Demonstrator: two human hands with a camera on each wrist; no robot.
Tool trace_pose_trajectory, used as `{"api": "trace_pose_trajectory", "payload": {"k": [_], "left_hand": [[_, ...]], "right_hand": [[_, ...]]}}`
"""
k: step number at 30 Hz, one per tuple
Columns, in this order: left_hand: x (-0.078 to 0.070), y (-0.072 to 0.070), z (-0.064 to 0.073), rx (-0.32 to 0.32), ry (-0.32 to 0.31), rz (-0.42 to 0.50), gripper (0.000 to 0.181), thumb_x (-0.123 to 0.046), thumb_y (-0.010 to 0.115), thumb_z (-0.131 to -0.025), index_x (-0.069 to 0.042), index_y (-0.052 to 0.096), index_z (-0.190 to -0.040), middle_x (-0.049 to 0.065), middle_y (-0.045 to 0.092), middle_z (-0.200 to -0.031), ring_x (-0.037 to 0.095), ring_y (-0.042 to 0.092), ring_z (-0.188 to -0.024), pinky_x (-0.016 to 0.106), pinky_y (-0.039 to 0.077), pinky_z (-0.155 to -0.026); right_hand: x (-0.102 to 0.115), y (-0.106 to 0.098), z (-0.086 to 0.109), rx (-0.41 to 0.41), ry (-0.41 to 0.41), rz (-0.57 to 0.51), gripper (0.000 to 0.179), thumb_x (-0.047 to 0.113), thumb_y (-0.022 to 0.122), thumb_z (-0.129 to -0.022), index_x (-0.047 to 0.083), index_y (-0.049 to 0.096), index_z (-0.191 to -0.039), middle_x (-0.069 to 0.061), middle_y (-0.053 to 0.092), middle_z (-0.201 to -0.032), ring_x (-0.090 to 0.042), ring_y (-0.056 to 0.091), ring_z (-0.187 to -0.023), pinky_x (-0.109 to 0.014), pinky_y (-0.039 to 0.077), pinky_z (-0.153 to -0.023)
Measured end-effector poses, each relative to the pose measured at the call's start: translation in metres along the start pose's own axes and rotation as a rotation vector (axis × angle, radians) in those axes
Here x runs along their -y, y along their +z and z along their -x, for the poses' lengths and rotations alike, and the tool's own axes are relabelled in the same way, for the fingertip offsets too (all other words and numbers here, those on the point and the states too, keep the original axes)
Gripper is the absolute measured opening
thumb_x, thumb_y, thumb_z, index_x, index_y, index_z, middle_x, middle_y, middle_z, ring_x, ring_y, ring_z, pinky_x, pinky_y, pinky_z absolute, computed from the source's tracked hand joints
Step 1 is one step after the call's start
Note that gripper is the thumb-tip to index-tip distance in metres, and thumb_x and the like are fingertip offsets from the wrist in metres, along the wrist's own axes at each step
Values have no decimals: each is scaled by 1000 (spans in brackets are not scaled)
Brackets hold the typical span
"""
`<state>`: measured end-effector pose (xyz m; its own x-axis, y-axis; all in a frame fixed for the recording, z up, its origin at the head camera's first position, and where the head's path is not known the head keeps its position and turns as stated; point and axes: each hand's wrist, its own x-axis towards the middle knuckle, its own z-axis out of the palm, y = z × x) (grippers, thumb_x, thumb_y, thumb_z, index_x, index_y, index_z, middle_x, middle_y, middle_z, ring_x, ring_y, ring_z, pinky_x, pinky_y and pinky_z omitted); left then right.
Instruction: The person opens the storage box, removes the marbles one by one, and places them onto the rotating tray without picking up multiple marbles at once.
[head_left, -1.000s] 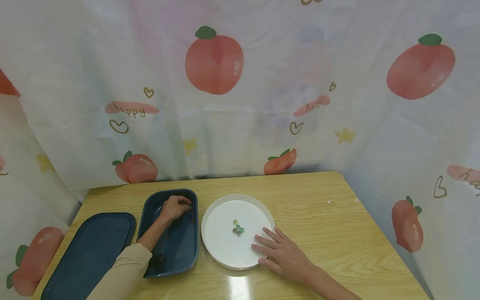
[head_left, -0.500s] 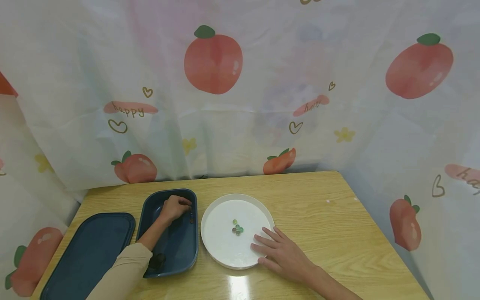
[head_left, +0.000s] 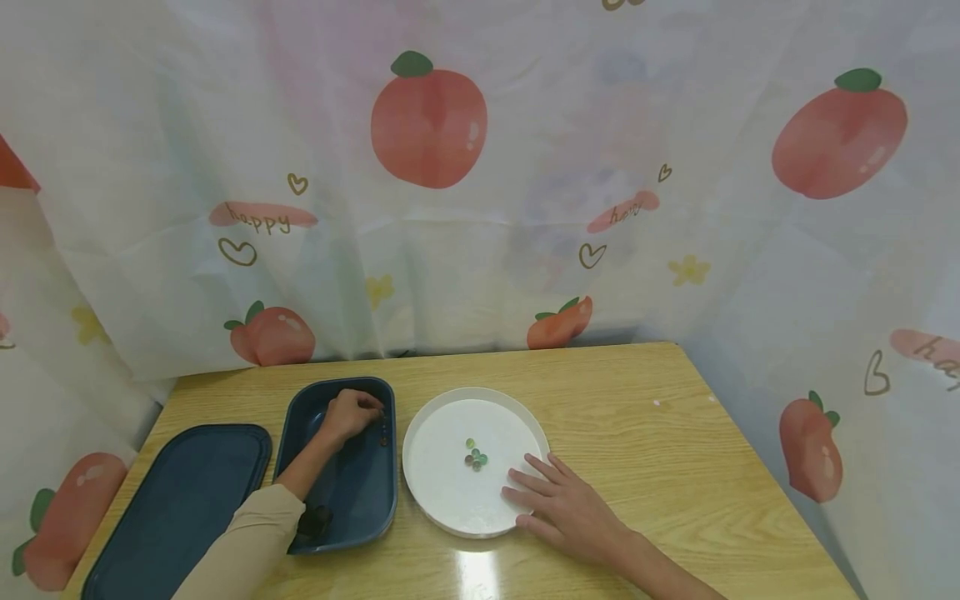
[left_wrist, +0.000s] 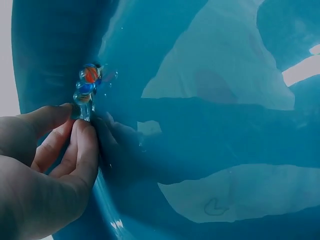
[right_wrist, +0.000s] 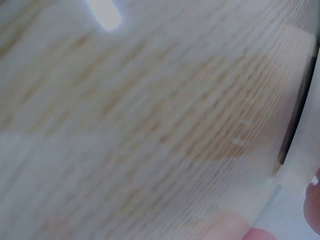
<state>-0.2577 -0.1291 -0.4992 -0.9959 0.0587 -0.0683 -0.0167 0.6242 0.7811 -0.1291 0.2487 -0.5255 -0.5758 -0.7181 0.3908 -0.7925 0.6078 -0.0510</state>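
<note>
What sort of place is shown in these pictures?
Probably an improvised indoor workspace: white, fruit-printed sheeting hangs behind and beside a wood-grain table, on which stands a dark blue basin.

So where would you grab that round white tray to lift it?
Probably by its raised rim, from the right, where the right hand lies: the rim stands up enough to pinch, while the dark blue basin crowds the left side. Keep it level, since marbles lie inside.

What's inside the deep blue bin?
Inside the bin, a short row of glass marbles lies along its right wall, the nearest apparently pinched in the left hand's grip. A dark shape near the sleeve is unclear; fingers and forearm hide what's beneath.
</note>
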Motion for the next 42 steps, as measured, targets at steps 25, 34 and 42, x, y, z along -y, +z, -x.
{"api": "trace_pose_trajectory", "payload": {"k": [25, 34, 42], "left_hand": [[-19, -7, 7, 25, -48, 228, 17, -4, 69, -92, 1, 74, -108, 13, 71, -105, 26, 69, -93, 40, 56, -79], [-35, -10, 14, 40, -15, 303, 19, -3, 67, -92, 5, 72, -109, 12, 69, -101, 24, 67, -91, 40, 56, -82], [-57, -5, 22, 76, 35, 351, 20, -1, 66, -93, 9, 70, -110, 14, 70, -101, 28, 66, -96, 39, 55, -83]], "right_hand": [[-1, 3, 3, -3, 4, -2, 37, 40, 59, -100, 23, 67, -133, 1, 59, -139, -30, 45, -136, -51, 28, -110], [-1, 2, 2, 4, 5, 3, 37, 41, 59, -100, 24, 67, -132, 2, 59, -139, -30, 45, -136, -50, 28, -110], [-1, 1, 1, 11, 12, -5, 38, 41, 59, -100, 23, 66, -133, 2, 58, -140, -30, 45, -137, -46, 22, -113]]}}
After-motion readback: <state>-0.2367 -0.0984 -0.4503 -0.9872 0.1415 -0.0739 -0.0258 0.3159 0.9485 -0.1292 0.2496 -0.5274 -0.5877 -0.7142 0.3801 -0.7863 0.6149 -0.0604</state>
